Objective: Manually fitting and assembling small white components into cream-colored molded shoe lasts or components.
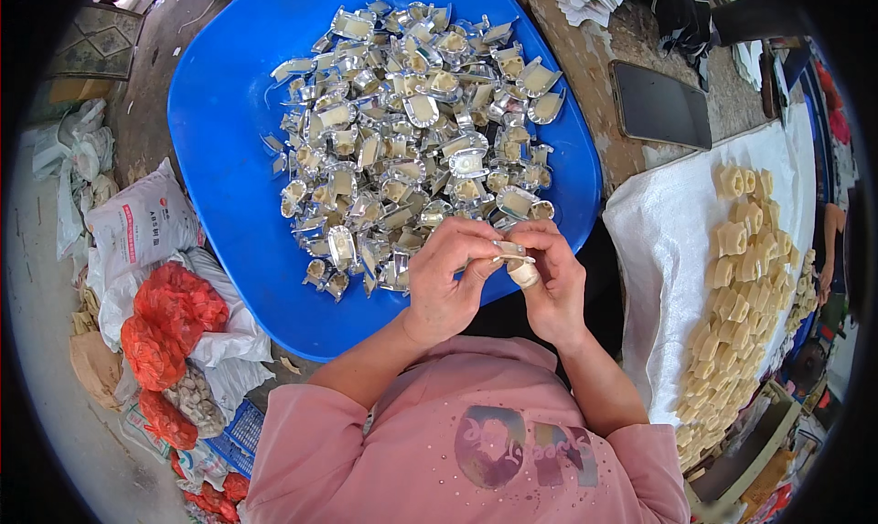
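Both my hands meet over the near edge of a large blue tub point(215, 204). My left hand point(448, 277) and my right hand point(556, 282) pinch one small curved piece point(508, 253) between thumbs and fingertips. Its visible edge looks pale and thin; the fingers cover the rest. A cream band point(523, 272) shows at my right thumb, and I cannot tell whether it is wrapped on the thumb or part of the piece. Beyond my hands, a heap of small shiny silver pieces with cream insides point(393, 149) fills the middle of the tub.
Right of me, many cream moulded pieces point(732, 314) lie on a white cloth point(654, 222). A dark phone point(660, 105) rests on the wooden surface beyond it. At left stand a white sack point(146, 220), red plastic bags point(178, 314) and a blue crate point(242, 435).
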Demonstrator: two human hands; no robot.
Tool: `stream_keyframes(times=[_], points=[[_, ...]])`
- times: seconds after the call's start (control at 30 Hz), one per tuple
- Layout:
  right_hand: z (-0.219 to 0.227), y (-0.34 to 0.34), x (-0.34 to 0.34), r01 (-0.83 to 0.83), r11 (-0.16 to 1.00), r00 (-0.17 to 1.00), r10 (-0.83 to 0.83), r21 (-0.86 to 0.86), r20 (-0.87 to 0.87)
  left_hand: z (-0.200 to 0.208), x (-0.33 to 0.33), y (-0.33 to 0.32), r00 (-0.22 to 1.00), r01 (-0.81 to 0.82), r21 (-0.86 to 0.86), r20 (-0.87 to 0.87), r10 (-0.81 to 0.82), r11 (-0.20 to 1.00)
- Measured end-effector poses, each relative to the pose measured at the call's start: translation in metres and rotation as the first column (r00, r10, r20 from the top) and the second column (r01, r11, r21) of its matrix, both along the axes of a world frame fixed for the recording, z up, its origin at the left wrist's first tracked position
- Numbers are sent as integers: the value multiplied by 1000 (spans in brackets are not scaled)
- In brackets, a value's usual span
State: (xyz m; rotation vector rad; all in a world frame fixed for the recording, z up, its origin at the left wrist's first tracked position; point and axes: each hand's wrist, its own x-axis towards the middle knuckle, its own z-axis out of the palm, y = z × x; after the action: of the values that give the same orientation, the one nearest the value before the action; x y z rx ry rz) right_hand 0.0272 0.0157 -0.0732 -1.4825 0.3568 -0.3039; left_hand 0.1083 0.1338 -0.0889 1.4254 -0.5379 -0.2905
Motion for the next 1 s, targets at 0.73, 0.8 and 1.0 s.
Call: stream_keyframes(times=[0.73, 0.8, 1.0], points=[[-12, 5, 4, 72, 992, 997, -70, 106, -26, -17, 7, -4, 999, -22, 20, -35, 23, 1000], [-12, 8, 4, 69, 993, 998, -69, 98, -3, -18, 8, 1, 1000, 16, 23, -16, -16, 1000], [-22, 10, 0, 52, 998, 999, -52, -19, 5, -19, -1, 4, 998, 31, 83, -56, -27, 996]])
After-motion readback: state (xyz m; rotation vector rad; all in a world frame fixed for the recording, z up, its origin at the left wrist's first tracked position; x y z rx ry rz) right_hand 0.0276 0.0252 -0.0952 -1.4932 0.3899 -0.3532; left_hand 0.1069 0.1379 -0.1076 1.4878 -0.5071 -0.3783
